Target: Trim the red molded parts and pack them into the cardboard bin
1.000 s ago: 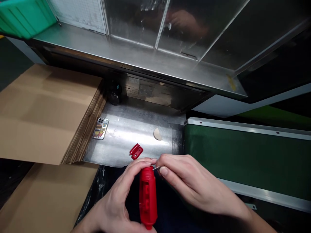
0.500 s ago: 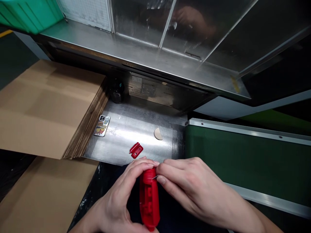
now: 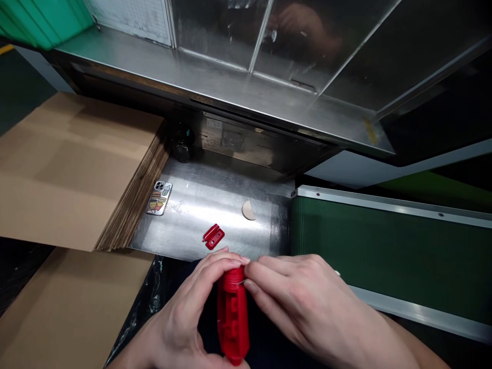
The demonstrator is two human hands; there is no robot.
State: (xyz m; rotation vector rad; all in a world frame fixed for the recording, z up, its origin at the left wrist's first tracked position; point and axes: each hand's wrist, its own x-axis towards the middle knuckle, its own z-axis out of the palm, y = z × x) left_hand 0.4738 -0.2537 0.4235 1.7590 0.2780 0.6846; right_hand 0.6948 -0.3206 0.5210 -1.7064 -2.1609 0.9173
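Observation:
A red plastic housing [image 3: 233, 320] with a ribbed neck and an open, hollow side stands upright between my hands. My left hand [image 3: 188, 302] grips it, fingers over the top end and thumb at the bottom. Against the neck's right side, my right hand [image 3: 303, 297] pinches a thin, blade-like metal piece [image 3: 241, 282]; most of it is hidden by the fingers. Just beyond my fingertips, a small red plastic part [image 3: 213, 237] lies on the metal table [image 3: 200, 197]. Farther back on it is a beige half-round piece [image 3: 248, 210].
A phone [image 3: 159, 198] in a patterned case lies beside a stack of cardboard sheets [image 3: 73, 169] at left. Behind stands a dark jar [image 3: 182, 143]. To the right runs a green conveyor belt [image 3: 392, 246] with metal rails. A green crate [image 3: 46, 23] sits at upper left.
The view has shifted slightly, so everything sits a little farther left. A small white item now shows on the belt beside my right hand. Both hands keep their hold.

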